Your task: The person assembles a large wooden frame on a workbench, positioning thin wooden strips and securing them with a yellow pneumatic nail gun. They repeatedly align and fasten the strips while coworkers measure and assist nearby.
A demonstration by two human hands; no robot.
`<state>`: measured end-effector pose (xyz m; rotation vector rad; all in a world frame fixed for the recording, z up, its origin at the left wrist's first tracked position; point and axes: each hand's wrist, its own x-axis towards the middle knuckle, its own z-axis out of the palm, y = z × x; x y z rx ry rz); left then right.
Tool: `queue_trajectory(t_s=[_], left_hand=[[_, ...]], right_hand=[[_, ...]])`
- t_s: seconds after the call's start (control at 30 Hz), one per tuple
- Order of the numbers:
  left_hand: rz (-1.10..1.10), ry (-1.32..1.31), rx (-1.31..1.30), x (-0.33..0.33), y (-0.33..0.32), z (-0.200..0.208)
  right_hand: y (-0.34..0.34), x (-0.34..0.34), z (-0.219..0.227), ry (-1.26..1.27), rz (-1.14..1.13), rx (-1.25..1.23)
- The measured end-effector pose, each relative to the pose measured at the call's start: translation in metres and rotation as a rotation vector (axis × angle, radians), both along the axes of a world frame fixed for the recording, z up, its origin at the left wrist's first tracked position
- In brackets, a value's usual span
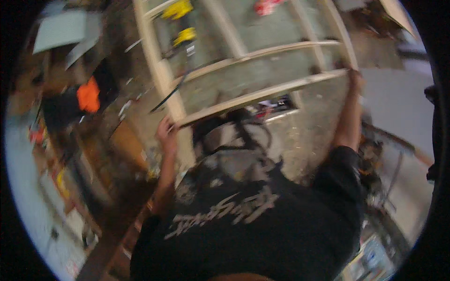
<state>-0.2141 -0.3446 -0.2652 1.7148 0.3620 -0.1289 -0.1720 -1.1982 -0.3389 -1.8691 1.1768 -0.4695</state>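
A pale wooden frame (262,97) with several crosspieces stretches out before me, over a grey-green surface (211,93) that shows through its gaps. At its near left corner, my left hand (167,131) is closed on the wood. My right hand (356,80) wraps round the near right corner, its fingers partly hidden and blurred. Within the frame's outline, on the left, lies a yellow and black power tool (185,35). Farther off, a red item (267,6) is too blurred to name. A thin dark strip (171,96) crosses the left rail.
Below the near rail, an open box of small items (281,104) sits on the floor. An orange cloth-like thing (88,95) lies on something black at left. Boards and clutter (126,145) crowd the left side. A pale grey panel (396,98) stands at right.
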Motion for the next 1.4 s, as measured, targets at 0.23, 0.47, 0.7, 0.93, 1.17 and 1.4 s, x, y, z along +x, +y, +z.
queue_trajectory(t_s=[0.23, 0.47, 0.7, 0.93, 1.17, 1.4], left_hand=[[-0.018, 0.041, 0.047, 0.0, -0.003, 0.011], [-0.035, 0.039, 0.083, 0.0, -0.004, 0.026], [-0.032, 0.007, 0.086, 0.002, -0.007, 0.026], [-0.052, 0.036, 0.121, 0.003, -0.006, 0.027], [-0.073, 0.02, 0.159, 0.003, -0.009, 0.031], [-0.068, 0.083, 0.159, 0.006, -0.006, 0.031]], right_hand=[[0.063, 0.014, 0.035, -0.244, -0.246, 0.092], [0.059, 0.013, 0.052, -0.175, -0.065, 0.282], [0.042, 0.02, 0.076, 0.232, 0.091, 0.204], [0.028, 0.02, 0.076, 0.373, 0.264, 0.08], [0.019, 0.012, 0.069, 0.329, 0.302, 0.043], [0.023, 0.01, 0.073, 0.357, 0.381, -0.141]])
